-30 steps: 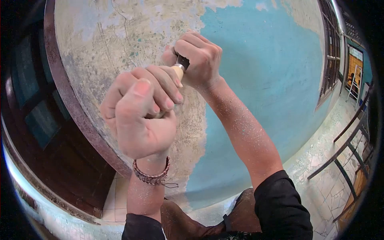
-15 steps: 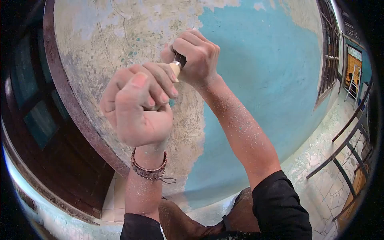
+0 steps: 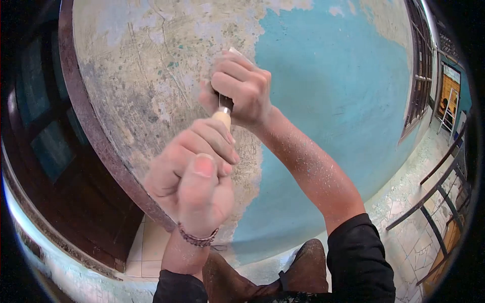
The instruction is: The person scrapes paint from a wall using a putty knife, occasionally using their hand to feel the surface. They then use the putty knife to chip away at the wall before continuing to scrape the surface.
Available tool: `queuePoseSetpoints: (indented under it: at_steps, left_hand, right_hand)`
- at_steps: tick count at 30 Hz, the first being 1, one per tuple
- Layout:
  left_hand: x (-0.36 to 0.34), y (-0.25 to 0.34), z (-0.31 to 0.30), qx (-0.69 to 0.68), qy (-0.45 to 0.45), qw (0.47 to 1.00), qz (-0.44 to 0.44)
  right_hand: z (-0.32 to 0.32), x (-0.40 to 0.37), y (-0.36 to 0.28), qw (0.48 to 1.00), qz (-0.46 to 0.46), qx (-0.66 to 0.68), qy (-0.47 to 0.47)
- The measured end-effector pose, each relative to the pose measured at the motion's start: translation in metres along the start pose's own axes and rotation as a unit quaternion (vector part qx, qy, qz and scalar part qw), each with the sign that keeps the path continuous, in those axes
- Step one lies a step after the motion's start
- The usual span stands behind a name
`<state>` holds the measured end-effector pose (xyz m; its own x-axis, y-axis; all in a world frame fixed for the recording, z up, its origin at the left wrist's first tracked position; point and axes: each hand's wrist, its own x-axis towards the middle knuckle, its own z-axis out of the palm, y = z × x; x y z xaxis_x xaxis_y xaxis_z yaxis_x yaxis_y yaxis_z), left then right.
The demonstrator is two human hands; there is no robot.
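Observation:
Both fists grip one scraper (image 3: 222,117) with a pale wooden handle and a metal collar, held up against the wall. My left hand (image 3: 194,177), slightly blurred, is closed round the handle, thumb towards me. Higher up, my right hand (image 3: 243,88) wraps the dark metal part past the collar; a pale edge shows above its knuckles. Most of the blade is hidden by the fingers. Behind the hands the wall carries blue paint (image 3: 333,111) on the right and patchy, stripped plaster (image 3: 136,86) on the left. Pale flakes dot my right forearm.
A dark wooden door (image 3: 65,202) with a reddish frame stands at left. At right are a barred window (image 3: 419,70), a dark metal rack (image 3: 429,212) and a distant ladder (image 3: 448,113). Pale debris covers the tiled floor (image 3: 399,237). My knees are below the hands.
Both hands have come down the wall with the scraper. My left hand has dropped further and shifted right; my right hand is slightly lower.

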<state>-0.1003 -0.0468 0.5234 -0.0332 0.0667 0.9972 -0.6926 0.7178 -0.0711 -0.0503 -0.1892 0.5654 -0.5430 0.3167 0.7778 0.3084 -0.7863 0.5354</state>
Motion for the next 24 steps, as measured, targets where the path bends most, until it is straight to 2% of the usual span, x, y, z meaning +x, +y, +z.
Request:
queuePoseSetpoints:
  at_steps: [2, 4, 7, 9, 10, 12, 13, 14, 16, 17, 18, 20, 24]
  left_hand:
    - [-0.003, -0.016, 0.0, -0.065, 0.026, 0.997, 0.038]
    - [0.011, -0.022, -0.004, -0.088, 0.048, 0.995, 0.026]
    - [0.013, -0.013, -0.006, -0.075, 0.047, 0.996, -0.015]
    - [-0.008, -0.017, -0.006, -0.027, -0.006, 0.998, 0.055]
    - [-0.01, -0.024, -0.007, -0.027, -0.009, 0.998, 0.055]
    - [-0.008, -0.039, -0.008, 0.122, 0.015, 0.986, 0.114]
    - [-0.003, -0.044, -0.011, -0.031, 0.024, 0.994, 0.098]
    - [-0.005, -0.038, -0.014, -0.033, 0.026, 0.994, 0.098]
    - [-0.017, 0.002, -0.012, -0.014, 0.009, 1.0, -0.005]
    - [-0.029, 0.019, -0.012, -0.004, -0.001, 0.998, -0.056]
    - [-0.05, 0.031, -0.01, 0.008, 0.023, 0.996, -0.083]
    - [-0.1, 0.044, -0.008, 0.025, 0.075, 0.989, -0.122]
    - [-0.18, 0.054, -0.013, 0.01, 0.138, 0.972, -0.189]
  right_hand:
    - [-0.004, 0.005, 0.012, 1.0, -0.023, 0.003, -0.006]
    - [-0.004, 0.014, 0.02, 0.996, 0.005, -0.075, -0.04]
    - [-0.003, 0.004, 0.01, 0.996, 0.014, -0.082, -0.022]
    - [-0.005, -0.006, 0.013, 0.996, 0.012, -0.085, -0.017]
    - [-0.007, -0.007, 0.022, 0.996, -0.014, -0.089, -0.02]
    - [-0.006, -0.009, 0.024, 0.994, -0.036, -0.096, -0.025]
    - [-0.004, -0.006, 0.021, 0.995, -0.015, -0.098, 0.004]
    - [-0.001, -0.004, 0.019, 0.995, 0.003, -0.099, 0.032]
    - [-0.007, -0.021, -0.011, 0.994, 0.045, -0.098, 0.017]
    - [-0.014, -0.031, -0.033, 0.996, 0.066, -0.05, -0.021]
    - [-0.021, -0.041, -0.054, 0.994, 0.088, 0.001, -0.058]
    - [-0.035, -0.072, -0.084, 0.992, 0.097, 0.03, -0.071]
    - [-0.061, -0.127, -0.131, 0.981, 0.159, 0.033, -0.11]
